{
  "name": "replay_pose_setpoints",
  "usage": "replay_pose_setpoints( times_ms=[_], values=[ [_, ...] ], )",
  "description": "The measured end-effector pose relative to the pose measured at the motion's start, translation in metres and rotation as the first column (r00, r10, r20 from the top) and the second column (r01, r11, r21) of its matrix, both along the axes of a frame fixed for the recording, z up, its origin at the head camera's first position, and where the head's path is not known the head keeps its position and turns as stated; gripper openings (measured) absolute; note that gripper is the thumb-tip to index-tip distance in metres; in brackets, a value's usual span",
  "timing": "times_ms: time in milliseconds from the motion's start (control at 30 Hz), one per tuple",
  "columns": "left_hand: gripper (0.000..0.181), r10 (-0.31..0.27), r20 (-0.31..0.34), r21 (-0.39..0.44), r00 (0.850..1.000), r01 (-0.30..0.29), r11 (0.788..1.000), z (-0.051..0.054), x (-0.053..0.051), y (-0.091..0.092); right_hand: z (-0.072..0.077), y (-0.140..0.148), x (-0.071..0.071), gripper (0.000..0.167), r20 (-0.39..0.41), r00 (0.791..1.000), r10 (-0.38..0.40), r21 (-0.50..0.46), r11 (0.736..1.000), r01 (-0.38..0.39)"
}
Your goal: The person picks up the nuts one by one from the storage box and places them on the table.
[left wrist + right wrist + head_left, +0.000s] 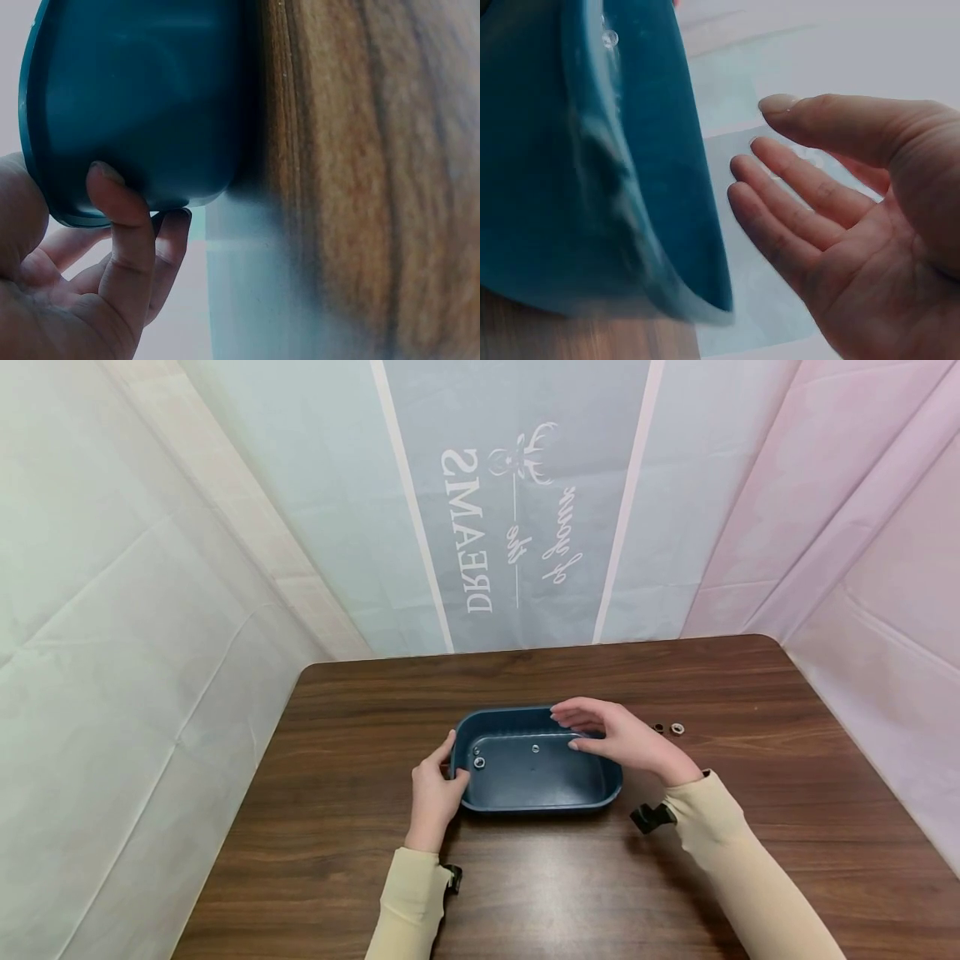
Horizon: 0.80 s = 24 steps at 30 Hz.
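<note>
A dark blue tray stands on the wooden table, with a few small metal nuts inside: one near the middle and two at the left, the larger a shiny ring. My left hand grips the tray's left end, thumb over the rim and fingers round the outer wall. Over the tray's right part hovers my right hand, fingers extended and apart from the thumb, holding nothing. In the right wrist view that hand is beside the tray wall, not touching it.
Behind my right wrist, two small rings lie on the table, one dark and one silver. A printed cloth hangs behind the table's far edge, and pale cloth walls flank both sides.
</note>
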<state>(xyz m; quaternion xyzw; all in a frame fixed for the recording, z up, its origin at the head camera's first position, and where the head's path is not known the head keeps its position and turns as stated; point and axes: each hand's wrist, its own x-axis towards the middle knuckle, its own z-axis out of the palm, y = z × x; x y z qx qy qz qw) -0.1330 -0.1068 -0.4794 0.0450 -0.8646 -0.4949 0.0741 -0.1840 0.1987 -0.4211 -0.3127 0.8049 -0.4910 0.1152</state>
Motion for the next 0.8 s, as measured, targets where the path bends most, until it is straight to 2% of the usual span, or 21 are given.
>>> replay_pose_setpoints(
  times_ms=[367,800],
  values=[
    [0.066,0.004,0.005,-0.004,1.000,-0.004,1.000,0.000,0.000,0.000,-0.005,-0.018,-0.013,0.048,-0.022,0.996,0.086,-0.009,0.996,-0.086],
    [0.065,-0.001,-0.001,-0.006,1.000,0.001,1.000,0.001,0.000,0.001,0.005,-0.033,-0.021,0.046,-0.024,0.990,0.136,0.020,0.991,-0.135]
  ],
)
